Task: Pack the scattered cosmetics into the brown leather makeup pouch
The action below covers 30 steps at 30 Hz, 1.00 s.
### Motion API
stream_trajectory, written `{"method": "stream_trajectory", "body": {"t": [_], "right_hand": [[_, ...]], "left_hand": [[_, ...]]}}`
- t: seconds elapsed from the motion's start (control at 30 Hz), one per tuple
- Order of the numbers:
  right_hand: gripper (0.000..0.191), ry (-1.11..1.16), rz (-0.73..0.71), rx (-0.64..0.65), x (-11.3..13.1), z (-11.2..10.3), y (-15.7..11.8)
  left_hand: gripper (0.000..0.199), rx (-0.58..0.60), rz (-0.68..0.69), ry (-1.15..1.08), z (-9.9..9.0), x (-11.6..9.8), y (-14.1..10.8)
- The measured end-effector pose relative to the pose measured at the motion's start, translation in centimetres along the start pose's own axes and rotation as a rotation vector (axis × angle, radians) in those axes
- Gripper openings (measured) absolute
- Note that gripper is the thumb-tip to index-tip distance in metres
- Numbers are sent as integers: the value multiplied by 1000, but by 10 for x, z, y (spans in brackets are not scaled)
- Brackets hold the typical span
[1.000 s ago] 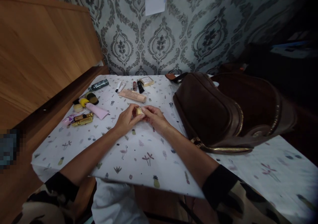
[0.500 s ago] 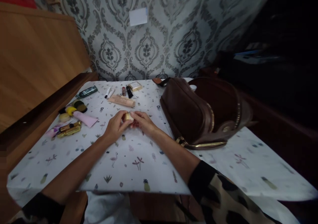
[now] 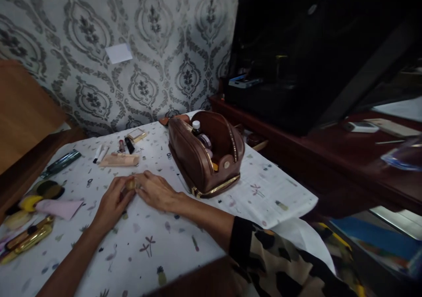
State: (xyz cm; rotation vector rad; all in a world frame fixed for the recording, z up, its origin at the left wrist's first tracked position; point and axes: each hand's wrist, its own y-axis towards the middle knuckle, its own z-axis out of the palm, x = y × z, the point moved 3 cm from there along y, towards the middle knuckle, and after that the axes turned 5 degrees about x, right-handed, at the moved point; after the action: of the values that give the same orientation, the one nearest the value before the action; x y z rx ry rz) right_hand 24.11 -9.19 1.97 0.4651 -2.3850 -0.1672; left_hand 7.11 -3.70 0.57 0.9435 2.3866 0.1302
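Observation:
Close together over the table, my left hand [image 3: 114, 200] and my right hand [image 3: 154, 191] both close their fingers around a small gold-coloured item [image 3: 131, 183], mostly hidden and too small to name exactly. Just beyond them lies a beige squeeze tube [image 3: 118, 160]. To the right stands an unzipped brown leather bag [image 3: 187, 156] with a white-capped bottle [image 3: 196, 128] and other containers inside. On the left are a lilac tube [image 3: 59, 207], a yellow item [image 3: 30, 203] and gold tubes [image 3: 34, 240].
The patterned tablecloth [image 3: 178, 248] covers the table. Further back lie a gold compact [image 3: 136, 135], a black tube [image 3: 129, 145] and a teal bottle [image 3: 62, 163]. A dark red desk [image 3: 332, 165] with a large black screen [image 3: 280, 59] stands at the right.
The view has swung to the right, so the table things appear further left and the bag's inside and the desk show. Both hands still hold the small gold-coloured item.

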Motion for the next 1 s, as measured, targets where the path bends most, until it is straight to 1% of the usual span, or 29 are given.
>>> {"method": "stream_trajectory", "body": {"t": [0.1,0.13,0.17,0.2,0.23,0.27,0.33,0.37,0.4,0.43,0.47,0.5,0.53,0.6,0.67,0.8,0.9,1.0], "right_hand": [[31,-159,-71,19,7,-14,-15],[29,-204,-128,-15,11,-22,-22],[28,-243,-195,-79,16,-32,-31],[28,-274,-264,-173,21,-44,-41],[29,-297,-317,-297,25,-56,-53],[30,-317,-345,-414,28,-69,-65],[37,-336,-344,-641,29,-93,-90],[40,-328,-281,-742,26,-102,-100],[43,-316,-197,-807,22,-109,-109],[45,-301,-114,-844,18,-113,-115],[44,-290,-42,-851,13,-114,-119],[41,-288,0,-836,10,-113,-122],[36,-296,10,-816,7,-111,-123],[24,-326,-33,-788,5,-105,-124],[19,-341,-96,-789,5,-100,-125],[21,-319,-182,-766,2,-91,-128],[20,-341,-236,-745,-2,-86,-132],[15,-346,-276,-698,-5,-85,-138]], "left_hand": [[45,14,3,21,-1,-2,2],[47,14,-5,20,-1,-3,3],[49,13,-19,20,-1,-3,4],[50,11,-37,22,-1,-2,4],[52,6,-59,26,-1,-1,5],[54,0,-83,32,-1,1,6],[57,1,-128,39,-1,4,6],[58,2,-146,36,-1,5,6],[59,4,-160,29,-1,5,6],[60,9,-169,20,-1,5,6],[60,13,-172,11,-1,5,6],[60,14,-172,7,-1,4,6],[60,14,-171,7,-1,3,6],[58,14,-172,18,-1,3,6],[57,4,-181,33,-1,5,5],[59,-6,-211,42,-1,9,5],[59,-3,-230,36,-2,5,6],[56,-16,-246,38,-3,0,7]]}}
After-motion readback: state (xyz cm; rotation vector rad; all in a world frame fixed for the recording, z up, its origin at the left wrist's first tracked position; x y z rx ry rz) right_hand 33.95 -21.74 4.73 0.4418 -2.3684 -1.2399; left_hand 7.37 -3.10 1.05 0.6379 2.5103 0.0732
